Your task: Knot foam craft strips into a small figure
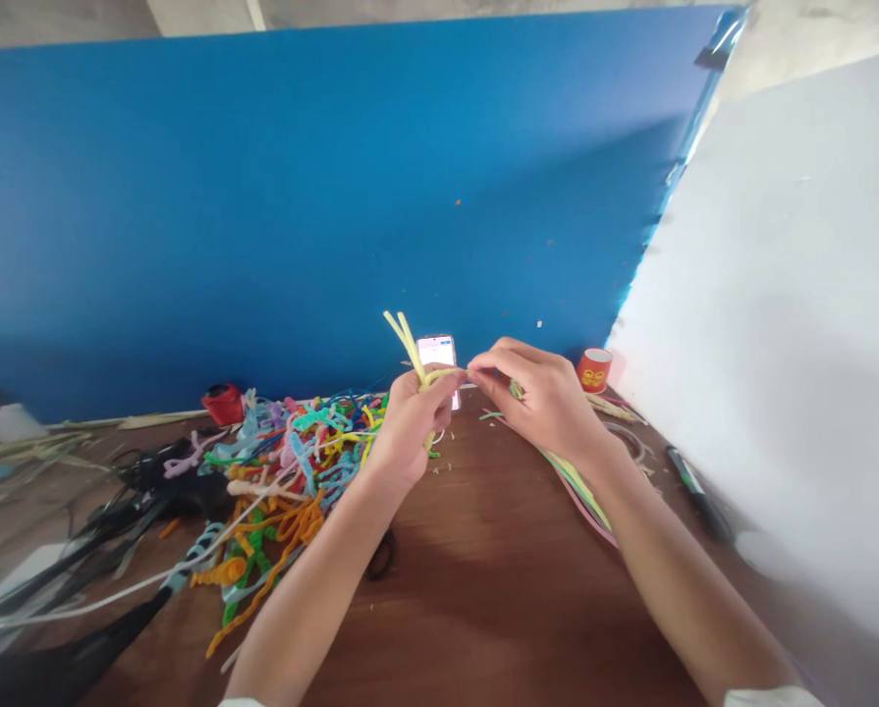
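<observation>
Yellow fuzzy stems stand up out of my left hand, whose fingers are closed round them. One yellow stem bends over to the right, toward my right hand. The thumb and forefinger of my right hand pinch the thin end of that stem, close to my left fingertips. Behind my left hand a lit phone leans upright, partly hidden. A bundle of green, yellow and pink stems lies under my right wrist.
A tangled pile of colourful fuzzy stems covers the table at the left. A red cup stands at the back right, a marker lies beside the white wall. Black cables lie far left; a blue panel rises behind.
</observation>
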`<state>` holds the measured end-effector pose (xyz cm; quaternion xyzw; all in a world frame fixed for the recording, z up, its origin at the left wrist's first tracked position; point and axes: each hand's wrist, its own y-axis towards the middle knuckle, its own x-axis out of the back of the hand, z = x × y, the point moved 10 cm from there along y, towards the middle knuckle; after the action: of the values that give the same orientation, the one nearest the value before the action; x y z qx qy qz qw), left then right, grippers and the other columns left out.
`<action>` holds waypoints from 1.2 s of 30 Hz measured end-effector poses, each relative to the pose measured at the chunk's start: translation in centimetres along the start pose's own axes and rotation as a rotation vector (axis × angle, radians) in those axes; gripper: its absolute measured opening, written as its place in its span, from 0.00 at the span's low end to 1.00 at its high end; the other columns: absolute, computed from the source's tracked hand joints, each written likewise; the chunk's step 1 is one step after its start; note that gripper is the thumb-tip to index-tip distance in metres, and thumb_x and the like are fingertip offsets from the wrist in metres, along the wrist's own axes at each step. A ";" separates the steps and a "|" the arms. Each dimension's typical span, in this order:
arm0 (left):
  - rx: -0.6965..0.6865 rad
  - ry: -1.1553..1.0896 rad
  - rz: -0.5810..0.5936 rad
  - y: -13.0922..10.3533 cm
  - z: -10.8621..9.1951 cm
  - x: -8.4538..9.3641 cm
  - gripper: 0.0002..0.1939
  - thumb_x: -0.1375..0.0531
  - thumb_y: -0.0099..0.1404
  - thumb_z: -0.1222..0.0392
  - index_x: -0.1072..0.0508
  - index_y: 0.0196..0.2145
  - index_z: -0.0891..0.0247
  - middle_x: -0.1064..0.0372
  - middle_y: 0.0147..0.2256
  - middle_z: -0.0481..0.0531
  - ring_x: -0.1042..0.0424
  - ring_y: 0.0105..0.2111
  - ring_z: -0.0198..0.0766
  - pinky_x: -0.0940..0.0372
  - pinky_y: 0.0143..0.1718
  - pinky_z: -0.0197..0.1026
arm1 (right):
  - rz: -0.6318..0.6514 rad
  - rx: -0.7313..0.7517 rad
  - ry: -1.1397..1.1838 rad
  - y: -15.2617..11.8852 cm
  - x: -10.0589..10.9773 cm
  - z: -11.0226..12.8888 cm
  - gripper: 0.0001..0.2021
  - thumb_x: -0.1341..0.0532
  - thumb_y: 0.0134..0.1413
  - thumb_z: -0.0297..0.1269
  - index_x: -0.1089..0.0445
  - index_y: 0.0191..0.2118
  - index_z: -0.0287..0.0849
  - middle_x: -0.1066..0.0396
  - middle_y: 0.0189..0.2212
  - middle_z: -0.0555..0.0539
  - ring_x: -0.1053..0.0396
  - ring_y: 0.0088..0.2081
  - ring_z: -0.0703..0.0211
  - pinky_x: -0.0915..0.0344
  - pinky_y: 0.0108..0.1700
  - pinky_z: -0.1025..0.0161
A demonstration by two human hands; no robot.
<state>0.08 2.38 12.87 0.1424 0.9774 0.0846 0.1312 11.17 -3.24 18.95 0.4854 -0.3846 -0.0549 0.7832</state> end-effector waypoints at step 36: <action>0.044 0.016 0.060 0.0 -0.5 0.2 0.14 0.35 0.58 0.56 0.37 0.24 0.62 0.58 0.18 0.37 0.59 0.17 0.24 0.62 0.19 0.35 | -0.073 0.013 0.028 0.0 -0.3 -0.2 0.08 0.44 0.67 0.38 0.28 0.40 0.44 0.27 0.37 0.46 0.32 0.33 0.63 0.39 0.34 0.65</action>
<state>-0.21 2.42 13.30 0.1736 0.9754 0.0679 0.1177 11.08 -2.95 18.77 0.5047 -0.3560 -0.0742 0.7830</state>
